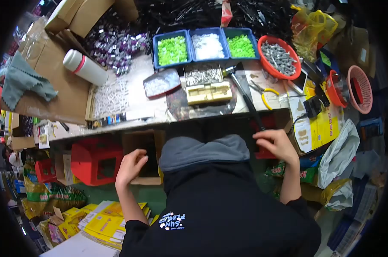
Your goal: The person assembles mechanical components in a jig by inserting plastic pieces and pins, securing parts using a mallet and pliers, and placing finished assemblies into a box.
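My left hand [132,168] hovers below the bench edge at left, thumb apart from loosely bent fingers, with nothing in it. My right hand [277,144] is just below the end of a long black-handled tool [250,105], which juts over the bench edge. Its fingers are bent and apart; whether they touch the handle is unclear. Between the hands, on the bench, sits a brass-coloured block fixture [209,93] with recesses. Behind it is a tray of small metal pieces [203,76], and to its left a dish of small clear pieces [162,83].
Blue bins [171,50] with green and white parts stand behind. An orange basket [280,57] of grey parts and yellow-handled pliers [266,95] lie to the right. White pieces [110,99] and a white bottle [86,68] are at left. A red stool [92,160] is below.
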The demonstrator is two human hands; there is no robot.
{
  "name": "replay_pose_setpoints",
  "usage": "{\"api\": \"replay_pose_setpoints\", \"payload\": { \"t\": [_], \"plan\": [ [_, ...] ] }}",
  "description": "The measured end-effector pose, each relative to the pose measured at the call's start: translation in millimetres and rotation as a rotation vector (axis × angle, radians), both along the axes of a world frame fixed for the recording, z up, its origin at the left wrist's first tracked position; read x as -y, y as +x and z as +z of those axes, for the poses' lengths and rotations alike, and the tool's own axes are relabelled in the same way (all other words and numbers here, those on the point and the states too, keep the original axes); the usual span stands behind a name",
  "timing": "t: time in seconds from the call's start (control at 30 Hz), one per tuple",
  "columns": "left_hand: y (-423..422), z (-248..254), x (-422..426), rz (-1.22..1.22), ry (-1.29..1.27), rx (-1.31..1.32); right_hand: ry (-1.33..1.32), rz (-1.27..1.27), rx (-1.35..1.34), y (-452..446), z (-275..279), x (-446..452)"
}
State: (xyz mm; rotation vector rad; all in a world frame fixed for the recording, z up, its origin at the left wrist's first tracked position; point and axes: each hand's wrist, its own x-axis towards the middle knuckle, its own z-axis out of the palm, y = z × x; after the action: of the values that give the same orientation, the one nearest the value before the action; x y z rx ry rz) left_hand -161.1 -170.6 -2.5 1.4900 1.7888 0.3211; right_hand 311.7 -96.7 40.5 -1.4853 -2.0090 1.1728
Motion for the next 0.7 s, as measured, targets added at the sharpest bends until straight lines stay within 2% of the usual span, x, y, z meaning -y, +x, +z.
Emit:
{"api": "replay_pose_setpoints", "payload": {
  "t": [0.07,0.13,0.23,0.33,0.37,0.47,0.53,0.63,0.7],
  "plan": [
    [19,15,-42,-0.007,0.195,0.191,0.099,-0.099,-0.1,-20,11,-29],
    [38,14,-80,0.039,0.296,0.359,0.337,-0.122,-0.084,-35,8,-59],
    [61,28,-128,-0.094,0.442,0.288,0.487,-0.059,-0.034,-53,13,-101],
    [70,34,-156,-0.064,0.438,0.383,0.576,-0.059,-0.029,-57,13,-138],
    [66,28,-163,-0.075,0.506,0.346,0.564,-0.062,-0.026,-57,19,-150],
    [51,24,-178,0.016,0.529,0.309,0.516,-0.12,-0.039,-61,27,-189],
    [42,23,-186,0.112,0.532,0.338,0.652,-0.12,-0.039,-75,34,-219],
    [32,23,-197,0.167,0.558,0.294,0.612,0.077,-0.098,-108,33,-273],
    [27,19,-202,0.177,0.583,0.249,0.753,0.191,-0.097,-134,24,-325]
  ]
}}
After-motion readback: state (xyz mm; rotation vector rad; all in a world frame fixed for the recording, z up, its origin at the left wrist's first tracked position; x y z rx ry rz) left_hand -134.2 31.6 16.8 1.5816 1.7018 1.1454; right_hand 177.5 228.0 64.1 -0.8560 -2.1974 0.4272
